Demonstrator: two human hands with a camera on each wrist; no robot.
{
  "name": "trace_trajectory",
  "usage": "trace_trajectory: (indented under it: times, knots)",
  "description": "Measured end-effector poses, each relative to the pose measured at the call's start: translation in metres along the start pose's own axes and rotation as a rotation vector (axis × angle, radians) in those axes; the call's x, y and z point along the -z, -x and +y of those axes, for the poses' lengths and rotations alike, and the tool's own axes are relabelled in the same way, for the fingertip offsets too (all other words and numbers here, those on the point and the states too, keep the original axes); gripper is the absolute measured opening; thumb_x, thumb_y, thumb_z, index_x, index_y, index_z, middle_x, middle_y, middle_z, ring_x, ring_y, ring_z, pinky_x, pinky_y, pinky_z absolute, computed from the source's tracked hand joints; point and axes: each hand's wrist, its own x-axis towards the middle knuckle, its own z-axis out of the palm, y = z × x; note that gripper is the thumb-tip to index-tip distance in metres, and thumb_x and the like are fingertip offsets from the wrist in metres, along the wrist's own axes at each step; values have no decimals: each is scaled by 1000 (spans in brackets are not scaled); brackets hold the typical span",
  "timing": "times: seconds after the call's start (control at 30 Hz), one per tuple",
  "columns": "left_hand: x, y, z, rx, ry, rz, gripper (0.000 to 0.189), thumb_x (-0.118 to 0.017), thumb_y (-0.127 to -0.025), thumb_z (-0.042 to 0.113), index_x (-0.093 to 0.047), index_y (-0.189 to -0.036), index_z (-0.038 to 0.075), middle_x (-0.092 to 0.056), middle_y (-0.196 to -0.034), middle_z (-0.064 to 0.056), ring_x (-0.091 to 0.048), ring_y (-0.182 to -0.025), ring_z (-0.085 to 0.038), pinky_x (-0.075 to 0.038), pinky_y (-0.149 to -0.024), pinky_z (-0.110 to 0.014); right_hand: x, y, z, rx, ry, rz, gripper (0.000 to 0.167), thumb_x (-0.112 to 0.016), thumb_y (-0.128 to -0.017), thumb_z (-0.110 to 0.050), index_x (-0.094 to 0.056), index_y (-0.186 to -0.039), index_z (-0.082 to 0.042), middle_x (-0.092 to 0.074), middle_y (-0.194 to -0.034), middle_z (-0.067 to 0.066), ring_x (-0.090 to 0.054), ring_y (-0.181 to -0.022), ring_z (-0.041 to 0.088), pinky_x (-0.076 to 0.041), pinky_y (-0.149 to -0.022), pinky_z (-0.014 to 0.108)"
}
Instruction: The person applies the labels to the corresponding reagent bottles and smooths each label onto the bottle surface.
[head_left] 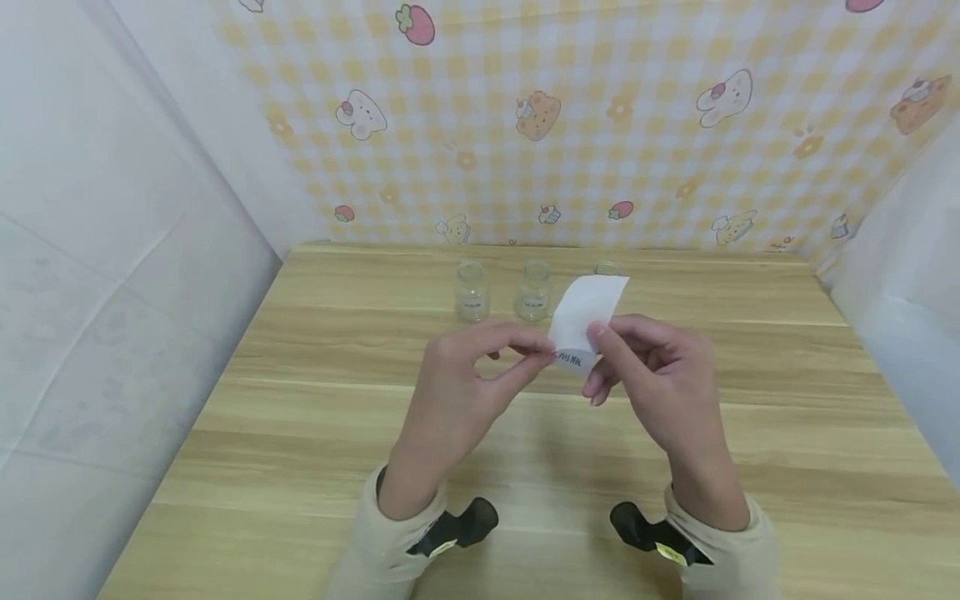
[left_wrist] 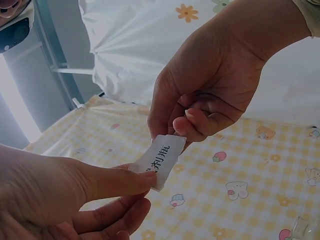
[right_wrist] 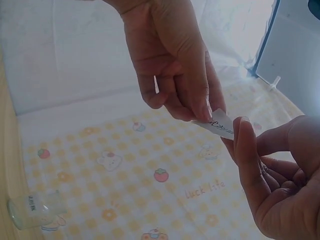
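Note:
A white paper label sheet [head_left: 588, 304] is held up above the wooden table, between both hands. Its lower strip [head_left: 573, 359] shows dark printed characters and folds toward the person. My left hand [head_left: 472, 371] pinches the strip's left edge between thumb and fingertips. From the other side my right hand [head_left: 660, 367] grips the sheet, thumb in front and fingers behind. In the left wrist view the printed strip [left_wrist: 161, 159] spans the gap between the two hands, with the left thumb pressed over part of the characters.
Behind the hands stand two clear glass bottles with small printed labels, a left one [head_left: 472, 292] and a middle one [head_left: 534, 292]. A third glass rim [head_left: 607, 268] shows behind the paper. The wooden table [head_left: 285, 417] meets a yellow checked cloth [head_left: 622, 158] at the back.

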Motion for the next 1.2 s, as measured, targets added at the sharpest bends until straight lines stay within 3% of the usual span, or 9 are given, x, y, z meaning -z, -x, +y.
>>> trace_trajectory:
  times: [0.23,0.93,1.2]
  knots:
    - [-2,-1,-1,16,0,-1,21,-83,-87,4,-76,-107,6,-77,-90,1,-69,-85,-5,-55,-77,-32,1,1,0,-1,32,16,9,-65,-96,11,-71,-90,14,-67,-61,13,-63,-45,16,-54,-46,26]
    - [0,2,3,28,77,-21,12,-80,-90,4,-79,-101,5,-76,-92,-2,-67,-82,-8,-57,-72,-29,1,0,-1,-96,120,38,8,-68,-95,7,-73,-91,11,-68,-61,14,-62,-44,18,-54,-45,26]
    - [2,2,3,27,67,-21,14,-80,-90,3,-79,-103,4,-76,-93,-2,-66,-81,-8,-56,-73,-27,0,-1,-1,-131,234,22,9,-68,-97,4,-74,-93,10,-69,-63,9,-63,-44,19,-55,-46,28]
